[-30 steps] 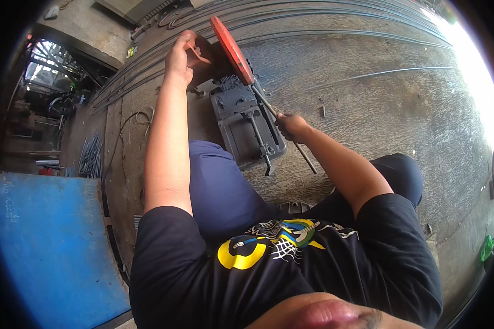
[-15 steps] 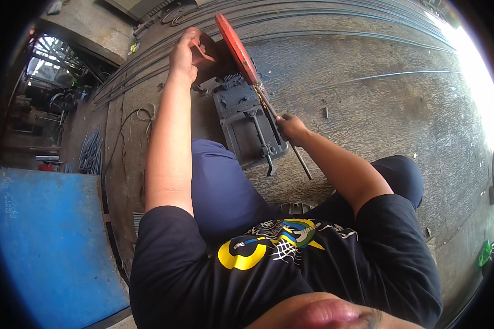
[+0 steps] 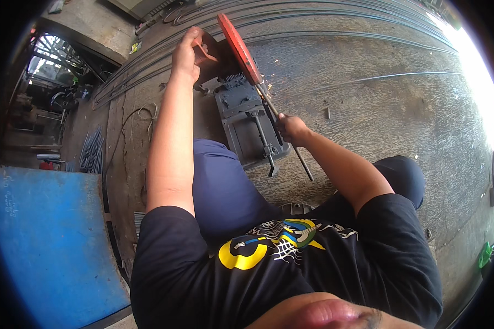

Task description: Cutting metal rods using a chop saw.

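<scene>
A cut-off saw with a red blade guard (image 3: 239, 48) and a dark metal base (image 3: 248, 129) stands on the floor in front of me. My left hand (image 3: 186, 55) is wrapped round the saw's orange-red handle (image 3: 204, 54). My right hand (image 3: 292, 130) grips a thin metal rod (image 3: 300, 160) along the right side of the base. The rod's far end reaches under the lower edge of the guard, where sparks fly off to the right. The guard hides the cutting disc, and the rod's tip cannot be made out.
Long thin rods (image 3: 340, 34) lie across the floor at the far side. A blue sheet (image 3: 52, 236) is at the near left, with a bundle of rods (image 3: 91, 151) behind it. A short metal piece (image 3: 328, 113) lies right of the saw.
More sparks show beside the guard's lower end, spreading to the right. Both hands keep their grips, and the whole scene has shifted only very slightly.
</scene>
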`<move>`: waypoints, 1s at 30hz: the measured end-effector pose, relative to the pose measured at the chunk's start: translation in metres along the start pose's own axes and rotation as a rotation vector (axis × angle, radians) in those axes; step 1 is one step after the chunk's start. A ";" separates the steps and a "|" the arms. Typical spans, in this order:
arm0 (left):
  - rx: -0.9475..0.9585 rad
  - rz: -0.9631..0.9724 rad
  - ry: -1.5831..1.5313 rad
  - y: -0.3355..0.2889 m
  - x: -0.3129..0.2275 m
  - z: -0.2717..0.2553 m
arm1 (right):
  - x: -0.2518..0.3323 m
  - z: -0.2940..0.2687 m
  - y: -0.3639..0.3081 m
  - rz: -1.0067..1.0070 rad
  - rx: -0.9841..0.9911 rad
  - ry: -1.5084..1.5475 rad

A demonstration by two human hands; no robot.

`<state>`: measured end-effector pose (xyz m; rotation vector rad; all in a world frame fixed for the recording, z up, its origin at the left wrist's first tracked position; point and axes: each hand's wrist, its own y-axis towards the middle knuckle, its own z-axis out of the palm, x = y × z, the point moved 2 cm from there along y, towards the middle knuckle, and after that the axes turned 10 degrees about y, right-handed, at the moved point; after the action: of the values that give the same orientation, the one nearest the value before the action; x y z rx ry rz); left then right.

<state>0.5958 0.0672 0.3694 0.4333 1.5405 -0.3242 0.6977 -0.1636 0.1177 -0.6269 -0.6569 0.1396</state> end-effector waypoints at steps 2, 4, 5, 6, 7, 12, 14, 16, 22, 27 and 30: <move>0.038 -0.016 -0.006 0.000 -0.001 -0.001 | 0.002 -0.002 -0.003 0.061 0.067 0.035; 0.031 -0.013 -0.004 0.000 -0.001 -0.001 | 0.002 -0.001 -0.005 0.117 0.131 0.071; 0.023 -0.010 -0.006 -0.001 -0.001 -0.001 | 0.003 -0.001 -0.007 0.126 0.134 0.077; 0.024 -0.011 -0.006 -0.001 -0.001 0.000 | 0.004 -0.001 -0.008 0.134 0.135 0.083; 0.018 -0.008 -0.009 -0.001 -0.001 0.000 | 0.005 -0.001 -0.009 0.133 0.134 0.084; 0.001 -0.008 -0.037 -0.002 -0.002 0.003 | 0.007 -0.003 -0.012 0.131 0.108 0.026; -0.022 -0.027 -0.032 -0.002 -0.003 0.003 | 0.008 -0.006 -0.013 0.115 0.095 -0.002; -0.019 -0.031 -0.042 -0.003 -0.003 0.004 | 0.009 -0.009 -0.013 0.100 0.066 -0.034; -0.011 -0.030 -0.026 -0.003 -0.004 0.003 | 0.012 -0.008 -0.014 0.013 -0.014 -0.260; -0.024 -0.037 -0.007 0.000 -0.001 0.001 | 0.018 -0.007 -0.016 -0.177 -0.115 -0.533; -0.035 -0.017 -0.005 0.003 0.001 0.000 | 0.021 -0.008 -0.012 -0.245 -0.164 -0.673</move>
<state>0.5968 0.0701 0.3685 0.3923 1.5438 -0.3105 0.7183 -0.1710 0.1308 -0.6506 -1.3996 0.0657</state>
